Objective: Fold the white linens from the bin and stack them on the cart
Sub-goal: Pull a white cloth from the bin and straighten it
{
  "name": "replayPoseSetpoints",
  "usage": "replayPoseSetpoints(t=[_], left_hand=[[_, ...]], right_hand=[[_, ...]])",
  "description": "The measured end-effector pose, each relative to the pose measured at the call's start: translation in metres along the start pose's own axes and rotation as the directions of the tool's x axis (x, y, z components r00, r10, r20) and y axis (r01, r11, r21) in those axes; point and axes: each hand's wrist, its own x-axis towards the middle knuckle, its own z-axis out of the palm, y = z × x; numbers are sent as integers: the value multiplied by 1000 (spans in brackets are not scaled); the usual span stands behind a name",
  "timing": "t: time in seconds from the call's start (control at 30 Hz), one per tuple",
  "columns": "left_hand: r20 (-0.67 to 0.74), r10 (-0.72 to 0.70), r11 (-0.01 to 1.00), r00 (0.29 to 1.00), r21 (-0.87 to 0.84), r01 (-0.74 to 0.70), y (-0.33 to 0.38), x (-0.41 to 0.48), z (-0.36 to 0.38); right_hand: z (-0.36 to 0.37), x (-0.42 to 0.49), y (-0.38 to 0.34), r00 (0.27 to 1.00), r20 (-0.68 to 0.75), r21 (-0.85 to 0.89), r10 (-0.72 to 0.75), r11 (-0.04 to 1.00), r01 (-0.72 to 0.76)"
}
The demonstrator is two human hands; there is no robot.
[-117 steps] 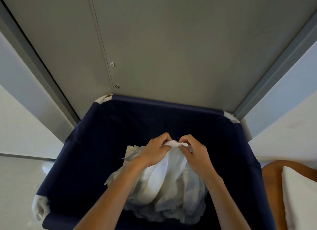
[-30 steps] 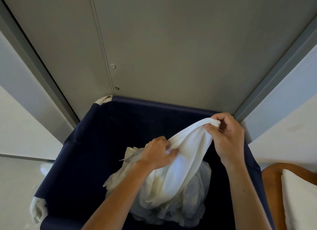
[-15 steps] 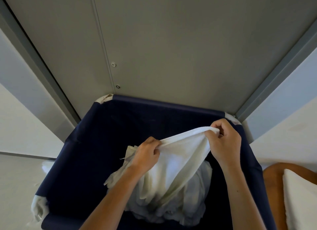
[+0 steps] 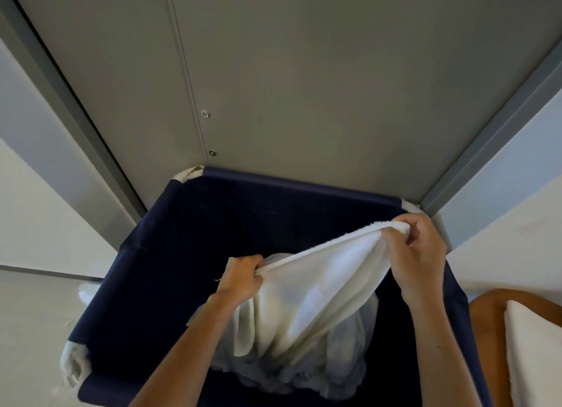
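A white linen [image 4: 316,291] is stretched between my hands above a dark blue fabric bin [image 4: 158,254]. My left hand [image 4: 243,277] grips its hemmed edge near the bin's middle. My right hand [image 4: 418,257] pinches the same edge higher up, at the bin's far right corner. The cloth hangs down from that taut edge onto a heap of more white linens [image 4: 304,376] in the bottom of the bin.
A grey panelled wall [image 4: 304,87] rises right behind the bin. At the lower right is a brown surface [image 4: 486,330] with a folded white linen [image 4: 535,355] on it. Pale floor lies to the left.
My hands started close together on the bunched linen. Since then they have drawn apart along its edge, the right toward the bin's far right corner, the left slightly left, spreading the cloth.
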Motion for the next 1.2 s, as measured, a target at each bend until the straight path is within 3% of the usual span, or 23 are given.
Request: replayPoseSetpoints(t=[0.17,0.33,0.4,0.5,0.57,0.63,0.7,0.77,0.87,1.1,1.2], left_hand=[[-41,-123,991,991,-65,121,-21,-2,-1],[32,-121,967,992,-223,125,-12,-2,-6],[72,-99,966,992,-234,114,-1,-5,-7],[85,-12,968,996,-248,32,22,-7,-11],[111,55,965,992,-262,-24,40,-8,-13],[132,121,963,984,-255,-84,56,-9,-16],[120,180,950,976,-279,-141,68,-12,-20],[91,222,932,971,-311,-184,71,-13,-25],[102,229,941,968,-278,-193,60,-15,-27],[157,123,990,980,-84,-111,15,-9,-6],[167,75,995,983,-70,-64,7,-5,-2]], right_hand=[[-11,4,1,962,-267,90,52,996,-28],[-13,7,7,959,-246,133,141,985,-110],[-14,8,9,980,-145,97,134,988,-120],[-7,8,12,978,196,36,71,996,-79],[10,4,16,875,480,-58,64,997,-41],[32,-2,22,706,702,-165,97,986,29],[51,-10,28,578,804,-228,142,970,80],[60,-17,32,540,822,-263,179,961,82],[62,-23,36,592,786,-302,177,946,117],[46,-24,21,742,668,-162,44,983,88],[35,-19,17,760,649,-128,29,989,72]])
